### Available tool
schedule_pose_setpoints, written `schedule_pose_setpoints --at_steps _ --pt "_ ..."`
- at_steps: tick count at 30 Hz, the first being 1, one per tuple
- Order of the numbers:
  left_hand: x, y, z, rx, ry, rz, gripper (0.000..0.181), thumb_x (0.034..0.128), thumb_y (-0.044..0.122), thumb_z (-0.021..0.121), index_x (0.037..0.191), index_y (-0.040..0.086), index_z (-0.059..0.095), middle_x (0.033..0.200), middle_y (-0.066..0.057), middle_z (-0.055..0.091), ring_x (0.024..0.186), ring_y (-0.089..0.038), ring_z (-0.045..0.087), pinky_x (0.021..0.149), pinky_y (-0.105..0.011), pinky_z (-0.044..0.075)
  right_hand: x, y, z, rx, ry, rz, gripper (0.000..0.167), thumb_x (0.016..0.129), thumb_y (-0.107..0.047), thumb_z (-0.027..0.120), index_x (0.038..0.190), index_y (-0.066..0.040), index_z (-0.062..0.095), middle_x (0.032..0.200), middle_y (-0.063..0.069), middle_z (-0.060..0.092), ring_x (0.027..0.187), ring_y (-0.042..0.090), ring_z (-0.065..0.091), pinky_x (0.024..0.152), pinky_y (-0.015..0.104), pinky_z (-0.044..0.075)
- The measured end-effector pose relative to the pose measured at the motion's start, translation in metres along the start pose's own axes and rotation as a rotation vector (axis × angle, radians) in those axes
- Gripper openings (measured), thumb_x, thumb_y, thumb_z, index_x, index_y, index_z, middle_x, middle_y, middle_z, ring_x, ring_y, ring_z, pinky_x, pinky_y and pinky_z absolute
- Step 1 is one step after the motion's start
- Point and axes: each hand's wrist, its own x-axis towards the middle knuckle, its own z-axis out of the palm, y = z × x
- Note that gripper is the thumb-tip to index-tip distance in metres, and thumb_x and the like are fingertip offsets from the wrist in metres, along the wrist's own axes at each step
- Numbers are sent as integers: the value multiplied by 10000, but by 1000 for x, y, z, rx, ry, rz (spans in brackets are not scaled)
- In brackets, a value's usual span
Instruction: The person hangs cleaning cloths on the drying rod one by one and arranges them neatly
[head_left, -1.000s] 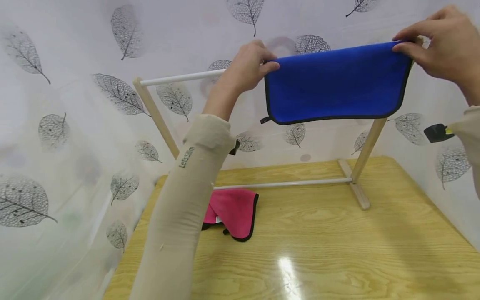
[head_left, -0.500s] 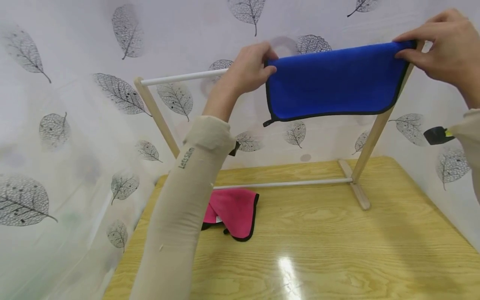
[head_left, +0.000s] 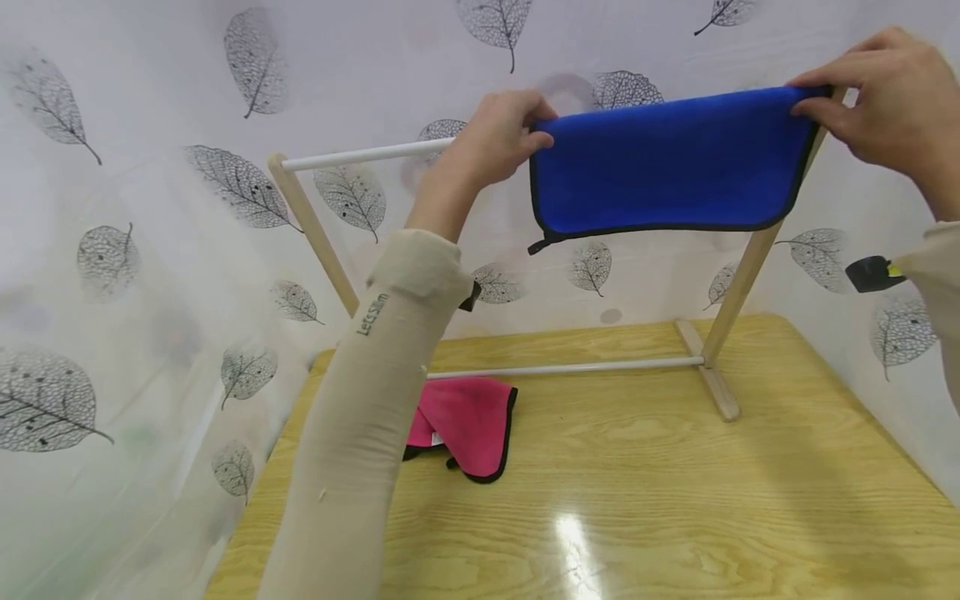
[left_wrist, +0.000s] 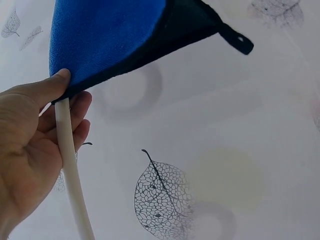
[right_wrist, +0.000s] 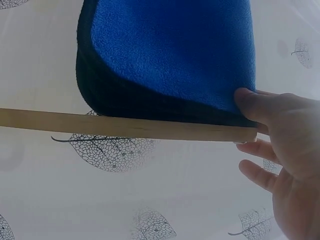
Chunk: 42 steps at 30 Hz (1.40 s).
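Note:
A blue towel (head_left: 671, 167) with black edging hangs folded over the top white bar (head_left: 367, 154) of a rack, towards its right end. My left hand (head_left: 495, 137) pinches the towel's upper left corner at the bar; in the left wrist view the thumb presses on the blue cloth (left_wrist: 100, 40), with other fingers behind the bar (left_wrist: 70, 165). At the upper right corner my right hand (head_left: 892, 100) pinches the cloth between thumb and forefinger, beside the top of the wooden post (right_wrist: 125, 126). A small black loop (head_left: 538, 246) dangles from the lower left corner.
A pink towel (head_left: 472, 425) with black edging lies on the wooden table (head_left: 637, 500), partly behind my left sleeve. The rack's lower bar (head_left: 585, 367) and right foot (head_left: 720, 392) stand near the back. A leaf-patterned sheet (head_left: 165, 333) surrounds the table.
The towel's right end has come down slightly and back against the post, with my right hand lowering with it. My left hand has shifted down a little. The pink towel has stayed put.

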Motion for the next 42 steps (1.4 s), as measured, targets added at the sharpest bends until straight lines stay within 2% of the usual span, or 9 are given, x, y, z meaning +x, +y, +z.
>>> schedule_pose_setpoints --at_steps 4,7,12,18,25,30,34,38,42 --pt "0 1 1 -37 27 -17 325 1045 195 628 1358 104 636 1252 -14 669 1069 -98 547 929 -205 455 0 -1 -1 -2 3 -6 304 1056 -24 551 1317 125 601 1153 392 589 1218 524 422 1163 596 340" --pt "1 1 2 -12 41 -16 320 1034 182 645 1341 95 622 1270 -14 657 1082 -106 534 938 -203 447 1 -1 -1 -1 7 2 299 1050 -13 559 1311 126 603 1165 392 586 1241 522 414 1171 592 331" --pt "2 0 2 51 55 19 339 1035 238 653 1335 90 601 1289 -8 634 1097 -101 519 938 -182 427 1 -2 -1 -6 23 26 288 1042 1 570 1299 127 607 1164 388 565 1271 511 403 1175 587 325" --pt "-2 -2 2 17 92 57 306 1075 273 572 1315 99 650 1249 -11 654 1081 -100 550 916 -168 429 1 -6 -2 1 33 74 290 1040 6 565 1303 123 602 1244 365 531 1319 509 400 1182 587 313" --pt "-1 -1 2 -46 76 7 311 1039 195 640 1333 95 618 1319 -14 634 1196 -124 557 998 -165 422 -2 -8 2 24 70 77 289 1031 24 571 1296 130 613 1218 356 532 1285 488 404 1182 559 333" --pt "1 -2 5 -5 88 18 356 1030 206 658 1365 107 590 1361 -18 596 1245 -116 535 1022 -137 389 -3 -8 6 37 69 67 313 1026 46 569 1323 146 586 1187 372 531 1304 487 380 1212 547 277" --pt "-4 -5 9 33 183 114 408 1038 252 644 1413 113 565 1414 -26 537 1308 -88 486 1045 -84 313 -8 -10 10 85 122 33 407 1014 2 612 1404 101 549 1291 352 570 1337 465 393 1235 522 221" --pt "-13 -9 10 0 389 250 364 1033 222 636 1366 79 601 1382 -55 563 1311 -93 489 1063 -75 278 -17 -18 16 172 282 3 460 997 -98 646 1429 39 567 1414 275 571 1361 402 448 1210 370 273" --pt "-28 -12 9 -67 555 358 296 1014 147 646 1284 25 650 1284 -97 625 1198 -151 545 1037 -118 339 -32 -32 23 239 449 16 413 998 -168 641 1371 12 634 1329 232 638 1268 288 549 1062 166 361"
